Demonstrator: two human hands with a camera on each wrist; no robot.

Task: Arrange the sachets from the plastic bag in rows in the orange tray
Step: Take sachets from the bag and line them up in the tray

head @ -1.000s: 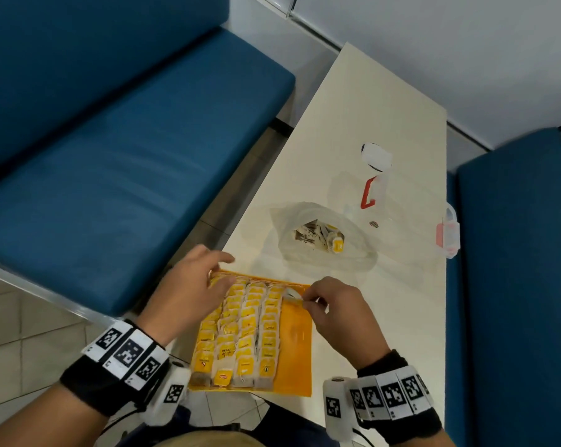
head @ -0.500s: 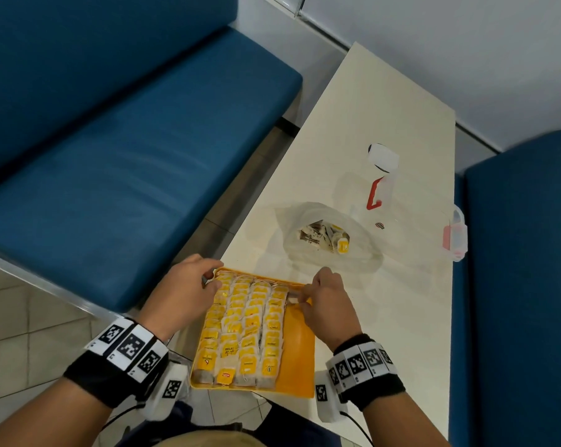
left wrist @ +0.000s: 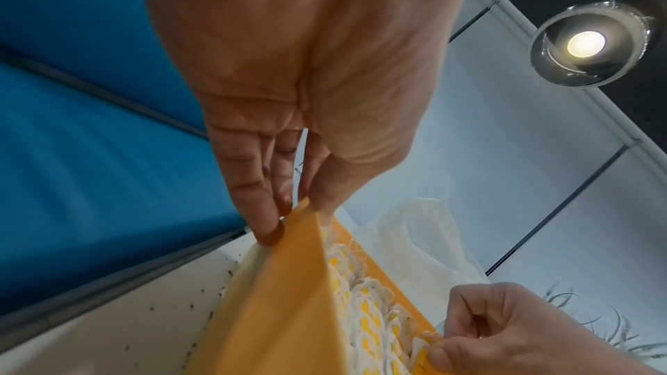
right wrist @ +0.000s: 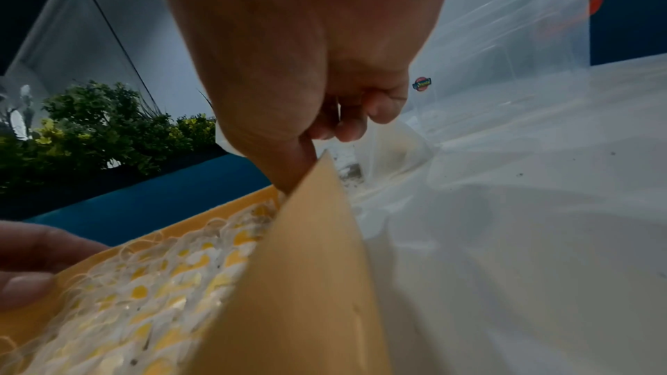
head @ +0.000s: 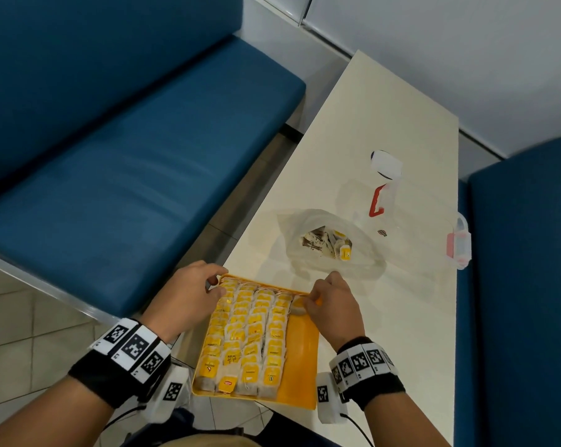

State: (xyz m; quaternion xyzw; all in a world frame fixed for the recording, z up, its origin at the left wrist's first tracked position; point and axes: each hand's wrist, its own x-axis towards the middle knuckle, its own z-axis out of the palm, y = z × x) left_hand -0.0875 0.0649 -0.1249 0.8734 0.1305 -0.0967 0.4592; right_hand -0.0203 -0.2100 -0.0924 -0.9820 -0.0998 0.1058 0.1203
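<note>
Well advanced, by the look of it: four close-packed rows of sachets (head: 250, 330) already lying in the orange tray (head: 301, 359), a bare strip left along its right side, and a fifth row only just begun at the far right corner. Still to move: a small heap of loose sachets (head: 326, 245) inside the plastic bag (head: 324, 240) (thin, crinkled, translucent white), lying just beyond the tray near the middle of the desk (head: 401, 317). Tray itself at the near edge of the desk, overhanging it slightly; smooth, shallow, rectangular moulded plastic with a low rim. Sachets soft and papery, greyish pouches with yellow tags and fine looped strings, overlapping like shingles. Left hand (head: 189, 298) steadying the tray's far left corner, thumb and fingers nipping the rim. Right hand (head: 332, 309) curled at the far right corner, thumb and forefinger pinching a single sachet (head: 298, 307) at the head of the new row.
</note>
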